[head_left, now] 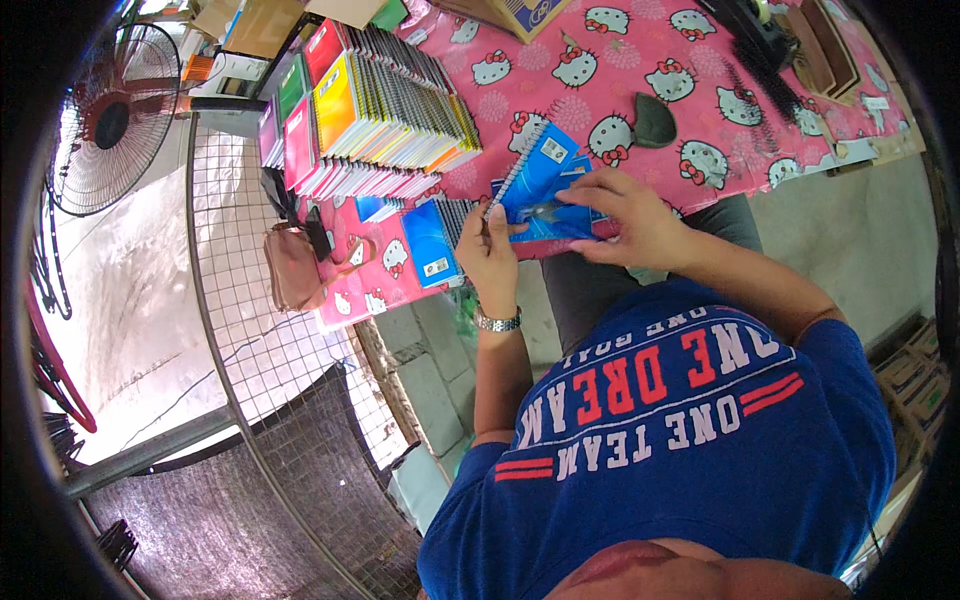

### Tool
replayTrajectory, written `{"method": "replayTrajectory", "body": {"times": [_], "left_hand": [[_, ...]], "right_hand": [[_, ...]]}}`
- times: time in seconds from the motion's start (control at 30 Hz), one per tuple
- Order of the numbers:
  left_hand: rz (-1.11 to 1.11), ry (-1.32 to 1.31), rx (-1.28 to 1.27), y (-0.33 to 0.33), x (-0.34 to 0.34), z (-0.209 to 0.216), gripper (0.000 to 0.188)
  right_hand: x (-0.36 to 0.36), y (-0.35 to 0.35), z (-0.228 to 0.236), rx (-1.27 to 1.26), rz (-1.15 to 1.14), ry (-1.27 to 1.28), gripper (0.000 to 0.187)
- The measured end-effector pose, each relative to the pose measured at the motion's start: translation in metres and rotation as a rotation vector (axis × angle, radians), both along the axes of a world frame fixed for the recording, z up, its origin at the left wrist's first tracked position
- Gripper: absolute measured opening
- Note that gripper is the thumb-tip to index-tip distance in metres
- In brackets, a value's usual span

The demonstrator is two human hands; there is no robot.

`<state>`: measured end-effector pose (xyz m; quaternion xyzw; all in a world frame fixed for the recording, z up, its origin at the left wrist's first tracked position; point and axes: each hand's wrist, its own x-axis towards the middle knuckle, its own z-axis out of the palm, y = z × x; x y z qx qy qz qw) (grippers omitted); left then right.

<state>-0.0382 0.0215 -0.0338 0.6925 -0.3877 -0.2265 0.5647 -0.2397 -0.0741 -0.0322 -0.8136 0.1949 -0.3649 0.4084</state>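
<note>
My left hand (pixel 489 248) pinches the lower left edge of a blue spiral notebook (pixel 546 160), which stands tilted up at the near edge of the table. Below it lies more blue cover (pixel 570 222) with a greyish, shiny patch; whether this is a second notebook I cannot tell. My right hand (pixel 640 218) is curled round the right side of this blue cover, fingers above and thumb below. Left of my left hand, a stack of blue spiral notebooks (pixel 428 240) sits on the table.
Tall stacks of yellow, red, pink and green spiral notebooks (pixel 390 110) stand at the left on a pink patterned tablecloth (pixel 520 95). A dark, rounded flat piece (pixel 655 120) lies beyond my right hand. A brown bag (pixel 293 268) hangs at the left edge, near a fan (pixel 110 122) and wire mesh.
</note>
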Motion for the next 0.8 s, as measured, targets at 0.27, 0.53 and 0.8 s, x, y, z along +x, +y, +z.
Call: {"method": "replayTrajectory", "body": {"times": [0.27, 0.53, 0.8], "left_hand": [[0.000, -0.258, 0.015, 0.006, 0.008, -0.014, 0.030], [0.020, -0.329, -0.048, 0.003, 0.002, -0.008, 0.037], [0.062, -0.316, -0.178, 0.003, -0.002, -0.011, 0.036]], "right_hand": [[0.027, 0.008, 0.011, -0.269, -0.018, 0.108, 0.055], [0.022, 0.017, 0.013, -0.129, 0.048, 0.147, 0.045], [0.021, 0.022, 0.011, -0.070, -0.011, 0.009, 0.047]]}}
